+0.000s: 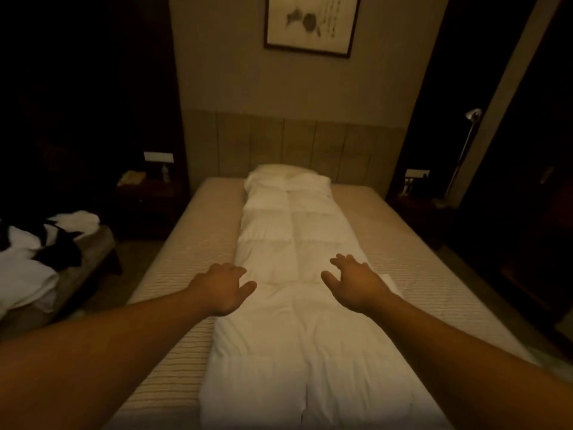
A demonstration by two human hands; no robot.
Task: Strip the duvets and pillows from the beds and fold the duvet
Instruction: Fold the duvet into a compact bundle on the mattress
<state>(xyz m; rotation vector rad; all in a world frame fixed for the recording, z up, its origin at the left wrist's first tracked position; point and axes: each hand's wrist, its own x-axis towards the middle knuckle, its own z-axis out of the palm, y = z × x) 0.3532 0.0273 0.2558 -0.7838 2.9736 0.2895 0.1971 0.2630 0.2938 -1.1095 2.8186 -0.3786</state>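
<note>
Two bare forearms reach forward from the bottom corners over the bed (173, 352), whose striped beige mattress lies uncovered. The white duvet (288, 305) runs down the middle of the mattress as a long narrow strip, folded lengthwise with a seam along its centre, from the near edge up to the headboard (310, 144). The left hand (221, 288) is at the strip's left edge, fingers loosely spread and slightly bent, thumb out to the right, holding nothing; whether it touches the fabric cannot be told. The right hand (356, 282) is over the right half of the duvet, fingers splayed and relaxed, also holding nothing. Farther up, the duvet's far end is bunched thick against the headboard. To the left, well apart, a second bed (93, 252) carries rumpled white bedding (28, 259) with a dark item on it. A framed picture (311, 23) hangs above the headboard, and a floor lamp (465, 144) stands at the right.
</note>
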